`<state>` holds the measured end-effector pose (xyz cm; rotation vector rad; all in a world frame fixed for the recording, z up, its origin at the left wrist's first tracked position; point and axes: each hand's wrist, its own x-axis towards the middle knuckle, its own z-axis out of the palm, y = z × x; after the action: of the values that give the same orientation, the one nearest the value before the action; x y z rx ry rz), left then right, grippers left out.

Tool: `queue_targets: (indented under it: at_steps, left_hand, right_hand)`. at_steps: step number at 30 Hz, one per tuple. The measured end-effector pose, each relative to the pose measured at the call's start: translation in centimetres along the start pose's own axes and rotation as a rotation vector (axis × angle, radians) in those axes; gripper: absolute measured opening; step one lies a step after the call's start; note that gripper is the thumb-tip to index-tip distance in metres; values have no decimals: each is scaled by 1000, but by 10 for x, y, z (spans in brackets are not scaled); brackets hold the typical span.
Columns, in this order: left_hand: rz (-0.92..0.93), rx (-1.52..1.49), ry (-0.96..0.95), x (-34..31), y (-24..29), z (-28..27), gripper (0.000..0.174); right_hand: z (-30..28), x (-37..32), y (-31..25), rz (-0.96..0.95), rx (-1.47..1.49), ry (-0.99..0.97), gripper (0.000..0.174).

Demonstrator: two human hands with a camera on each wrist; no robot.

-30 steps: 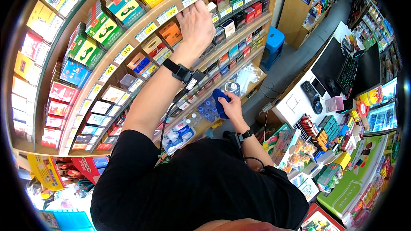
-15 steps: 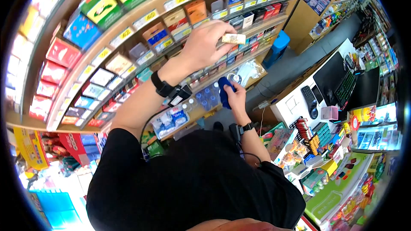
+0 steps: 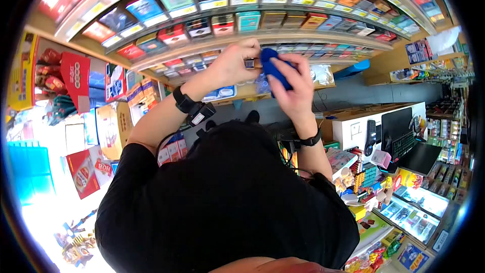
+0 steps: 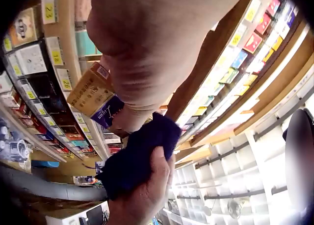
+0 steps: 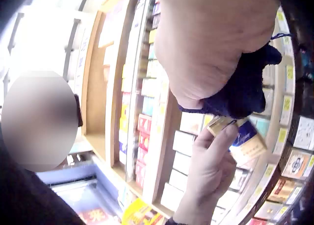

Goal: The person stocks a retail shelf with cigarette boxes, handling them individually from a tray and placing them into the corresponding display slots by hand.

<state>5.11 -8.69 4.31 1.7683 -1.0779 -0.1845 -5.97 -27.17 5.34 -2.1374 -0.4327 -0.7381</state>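
My left hand (image 3: 233,64) pinches a small cigarette pack between thumb and fingers in front of the shelves. In the left wrist view the cigarette pack (image 4: 92,95) is tan with a dark blue end and printed characters. My right hand (image 3: 297,88) grips a bunched dark blue cloth (image 3: 273,65), with fingers lying over it. The right wrist view has the cloth (image 5: 243,85) hanging right at the pack's upper end, close to the left thumb. Both hands are close together at chest height, and the left palm hides part of the pack.
Shelves (image 3: 232,39) with rows of boxed packs and yellow price tags curve across the front. At right stands a white counter (image 3: 348,134) with a keyboard (image 3: 402,144). Cartons (image 3: 115,129) and a blue crate (image 3: 30,172) are at left. A blue stool (image 3: 352,69) shows beyond the shelves.
My left hand has drawn the cigarette pack from the shelf and lowered it. My right hand has raised the cloth beside it. The head view has turned left along the shelves.
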Motion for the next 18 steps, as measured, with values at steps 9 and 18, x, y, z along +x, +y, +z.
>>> queue_targets:
  at_steps: [9, 18]
  left_hand:
    - [-132, -11, 205, -114, -25, -47, 23]
    - [-273, -72, 223, -178, -52, -52, 28]
  right_hand:
    - [88, -9, -11, 230, 106, -196, 29]
    - [138, -16, -42, 218, 167, -133, 24]
